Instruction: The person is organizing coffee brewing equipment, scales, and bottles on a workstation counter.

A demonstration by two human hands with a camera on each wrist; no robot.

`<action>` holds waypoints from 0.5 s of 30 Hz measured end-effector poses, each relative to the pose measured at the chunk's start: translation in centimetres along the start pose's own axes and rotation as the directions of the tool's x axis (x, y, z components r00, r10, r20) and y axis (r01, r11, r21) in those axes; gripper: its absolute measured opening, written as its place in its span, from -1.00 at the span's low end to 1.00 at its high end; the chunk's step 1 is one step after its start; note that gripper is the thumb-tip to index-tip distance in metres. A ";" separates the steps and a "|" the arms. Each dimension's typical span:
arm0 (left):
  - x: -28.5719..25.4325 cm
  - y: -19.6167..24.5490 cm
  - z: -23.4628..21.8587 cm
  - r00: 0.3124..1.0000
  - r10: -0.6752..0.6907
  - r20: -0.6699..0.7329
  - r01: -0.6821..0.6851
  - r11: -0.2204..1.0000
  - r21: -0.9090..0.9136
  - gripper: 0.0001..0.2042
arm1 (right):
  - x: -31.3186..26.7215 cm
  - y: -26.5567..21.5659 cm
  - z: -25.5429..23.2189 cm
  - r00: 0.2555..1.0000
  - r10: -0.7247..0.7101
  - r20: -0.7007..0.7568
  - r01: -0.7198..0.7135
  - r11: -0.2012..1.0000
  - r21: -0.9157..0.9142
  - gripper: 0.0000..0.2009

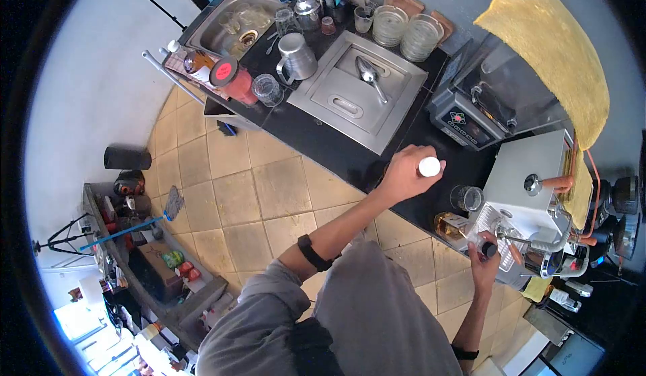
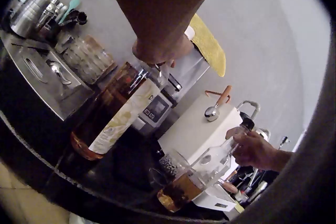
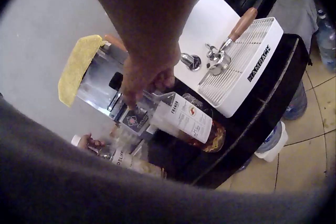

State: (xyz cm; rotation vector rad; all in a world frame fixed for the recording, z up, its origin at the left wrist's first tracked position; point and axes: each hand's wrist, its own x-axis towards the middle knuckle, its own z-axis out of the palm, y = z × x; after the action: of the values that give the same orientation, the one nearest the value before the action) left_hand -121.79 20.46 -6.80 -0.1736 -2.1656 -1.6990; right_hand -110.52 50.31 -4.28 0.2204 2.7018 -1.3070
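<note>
My left hand (image 1: 409, 175) grips the neck of a syrup bottle with a white cap (image 1: 429, 167). In the left wrist view that labelled bottle (image 2: 125, 111) is large, with amber-brown liquid, its base at the dark counter. My right hand (image 1: 484, 263) holds the neck of a clear glass bottle (image 2: 212, 158) with a black cap (image 1: 489, 249). Amber liquid (image 2: 181, 190) fills its lower part, and a white printed label (image 3: 189, 116) shows in the right wrist view. Between the two hands, a textured drinking glass (image 1: 467, 198) stands on the counter.
A white espresso machine (image 1: 531, 167) with a portafilter (image 3: 220, 61) stands right of the hands. Beyond them is a blender (image 1: 471, 117) under a yellow cloth (image 1: 558, 53). A steel counter insert (image 1: 316, 93) bears a spoon (image 1: 370, 77); stacked glasses (image 1: 420, 36) and a sink (image 1: 208, 29) lie behind.
</note>
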 end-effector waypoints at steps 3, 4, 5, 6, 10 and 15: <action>0.3 0.0 -0.1 0.999 0.031 0.023 -0.031 0.999 -0.015 -0.76 | 0.1 -1.3 0.0 0.995 -0.091 -0.041 0.087 0.992 -0.097 -0.76; 0.3 0.1 -0.2 0.999 0.027 0.025 -0.026 0.999 -0.018 -0.76 | 0.1 -1.2 0.1 0.995 -0.086 -0.041 0.081 0.992 -0.099 -0.76; 0.4 0.2 -0.3 0.999 0.022 0.048 -0.022 1.000 -0.010 -0.75 | 0.0 -0.9 0.0 0.994 -0.101 -0.049 0.096 0.991 -0.097 -0.76; 0.5 0.3 -0.3 0.997 0.020 0.070 -0.020 1.000 -0.001 -0.75 | 0.1 -0.7 0.1 0.991 -0.117 -0.058 0.111 0.989 -0.095 -0.77; 0.8 0.1 -0.4 0.993 0.050 0.106 -0.045 0.998 -0.042 -0.74 | 0.4 -1.1 0.6 0.960 -0.262 -0.103 0.250 0.961 -0.115 -0.79; 0.8 0.1 -0.4 0.983 0.040 0.181 -0.026 0.996 -0.081 -0.73 | 1.4 -1.6 2.2 0.957 -0.256 -0.140 0.270 0.959 0.092 -0.83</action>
State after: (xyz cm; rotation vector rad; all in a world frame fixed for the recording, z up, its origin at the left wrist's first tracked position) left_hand -122.44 20.03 -6.31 -0.3994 -2.2116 -1.8140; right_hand -112.03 47.66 -4.64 -0.0511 2.8452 -1.5668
